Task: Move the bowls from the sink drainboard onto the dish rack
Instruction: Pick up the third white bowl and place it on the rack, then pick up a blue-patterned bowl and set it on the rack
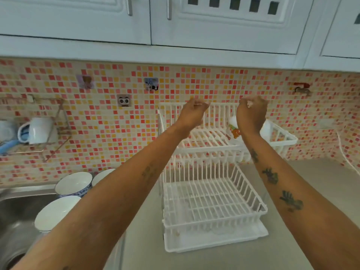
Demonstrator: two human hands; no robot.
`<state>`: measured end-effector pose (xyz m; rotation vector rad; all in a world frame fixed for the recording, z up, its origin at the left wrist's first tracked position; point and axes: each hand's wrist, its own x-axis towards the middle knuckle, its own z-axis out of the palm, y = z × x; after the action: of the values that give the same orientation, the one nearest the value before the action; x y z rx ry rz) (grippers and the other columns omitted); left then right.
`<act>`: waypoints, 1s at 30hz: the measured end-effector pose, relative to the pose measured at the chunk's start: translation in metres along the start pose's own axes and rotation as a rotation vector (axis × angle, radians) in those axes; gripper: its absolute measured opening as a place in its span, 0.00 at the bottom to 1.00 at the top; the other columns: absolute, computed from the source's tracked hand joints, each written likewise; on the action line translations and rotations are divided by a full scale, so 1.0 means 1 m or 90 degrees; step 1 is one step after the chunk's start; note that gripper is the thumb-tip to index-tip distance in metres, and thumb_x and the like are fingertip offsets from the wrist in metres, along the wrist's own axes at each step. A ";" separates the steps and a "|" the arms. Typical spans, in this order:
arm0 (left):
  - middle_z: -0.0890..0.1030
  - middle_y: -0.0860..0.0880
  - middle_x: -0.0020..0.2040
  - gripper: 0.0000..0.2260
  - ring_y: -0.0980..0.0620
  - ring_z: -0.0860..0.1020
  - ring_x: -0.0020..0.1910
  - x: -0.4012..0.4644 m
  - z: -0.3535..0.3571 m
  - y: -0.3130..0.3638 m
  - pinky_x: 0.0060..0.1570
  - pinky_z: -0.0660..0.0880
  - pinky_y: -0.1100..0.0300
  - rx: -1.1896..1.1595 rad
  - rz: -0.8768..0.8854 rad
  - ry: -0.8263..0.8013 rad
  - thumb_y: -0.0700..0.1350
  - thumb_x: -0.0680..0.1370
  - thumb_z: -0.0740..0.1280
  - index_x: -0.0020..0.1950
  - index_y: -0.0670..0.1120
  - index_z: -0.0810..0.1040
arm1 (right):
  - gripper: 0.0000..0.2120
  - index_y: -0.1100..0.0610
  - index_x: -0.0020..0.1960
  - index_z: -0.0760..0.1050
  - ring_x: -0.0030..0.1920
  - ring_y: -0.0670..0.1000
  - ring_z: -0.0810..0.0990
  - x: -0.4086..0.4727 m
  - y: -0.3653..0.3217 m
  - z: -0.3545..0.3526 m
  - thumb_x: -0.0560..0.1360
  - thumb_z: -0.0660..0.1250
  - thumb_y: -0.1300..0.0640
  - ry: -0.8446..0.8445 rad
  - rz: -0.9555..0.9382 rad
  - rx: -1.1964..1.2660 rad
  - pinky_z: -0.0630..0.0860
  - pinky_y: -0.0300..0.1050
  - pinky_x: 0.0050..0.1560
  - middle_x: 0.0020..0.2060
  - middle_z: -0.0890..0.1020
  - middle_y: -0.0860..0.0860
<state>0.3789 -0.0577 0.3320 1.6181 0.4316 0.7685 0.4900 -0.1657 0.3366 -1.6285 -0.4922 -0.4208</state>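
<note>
Three white bowls stand on the steel drainboard at the lower left: one with a blue pattern outside [74,184], one behind it [103,176] partly hidden by my left forearm, and a front one [56,213]. The white two-tier dish rack [212,201] stands on the grey counter, both tiers bare. My left hand [192,112] and my right hand [251,114] are raised and curled shut at the top back rail of the upper tier, apparently gripping it. Neither hand touches a bowl.
The sink basin [15,221] lies at the far left. A wire wall shelf with mugs [37,129] hangs above it. A side basket [280,137] on the rack holds a white and orange item [233,129]. White cabinets hang overhead. A white cable [346,156] runs down the right wall.
</note>
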 end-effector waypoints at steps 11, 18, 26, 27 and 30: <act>0.78 0.46 0.64 0.15 0.50 0.76 0.60 -0.086 -0.252 -0.022 0.57 0.75 0.51 -0.025 -0.063 0.307 0.48 0.81 0.62 0.63 0.42 0.77 | 0.15 0.57 0.34 0.66 0.30 0.50 0.68 -0.173 -0.144 0.151 0.78 0.58 0.55 -0.458 -0.032 0.237 0.67 0.46 0.35 0.30 0.71 0.52; 0.79 0.46 0.58 0.13 0.50 0.75 0.58 -0.168 -0.392 -0.075 0.54 0.71 0.53 -0.081 -0.186 0.475 0.52 0.82 0.58 0.58 0.46 0.74 | 0.20 0.73 0.54 0.73 0.51 0.71 0.76 -0.286 -0.138 0.252 0.78 0.58 0.54 -0.681 0.105 0.172 0.74 0.62 0.52 0.53 0.77 0.70; 0.81 0.44 0.61 0.23 0.46 0.78 0.55 -0.229 -0.467 -0.178 0.50 0.71 0.53 -0.127 -0.326 0.569 0.56 0.82 0.58 0.69 0.41 0.73 | 0.22 0.70 0.61 0.74 0.54 0.61 0.78 -0.367 -0.080 0.331 0.77 0.61 0.52 -0.779 0.279 0.063 0.74 0.58 0.56 0.60 0.78 0.64; 0.81 0.44 0.61 0.22 0.47 0.78 0.52 -0.234 -0.471 -0.190 0.48 0.71 0.54 -0.123 -0.340 0.573 0.56 0.82 0.59 0.66 0.41 0.75 | 0.20 0.68 0.58 0.76 0.49 0.59 0.77 -0.374 -0.071 0.337 0.77 0.62 0.52 -0.785 0.295 0.047 0.72 0.53 0.50 0.59 0.79 0.63; 0.80 0.44 0.62 0.19 0.49 0.75 0.51 -0.238 -0.481 -0.225 0.50 0.70 0.54 -0.120 -0.382 0.580 0.59 0.80 0.59 0.58 0.45 0.76 | 0.10 0.56 0.48 0.74 0.45 0.53 0.73 -0.391 -0.042 0.355 0.77 0.61 0.50 -0.803 0.346 0.020 0.67 0.46 0.47 0.47 0.76 0.52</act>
<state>-0.0904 0.1766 0.0794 0.7999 1.3724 0.9987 0.1351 0.1624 0.1206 -1.7601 -0.9071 1.0927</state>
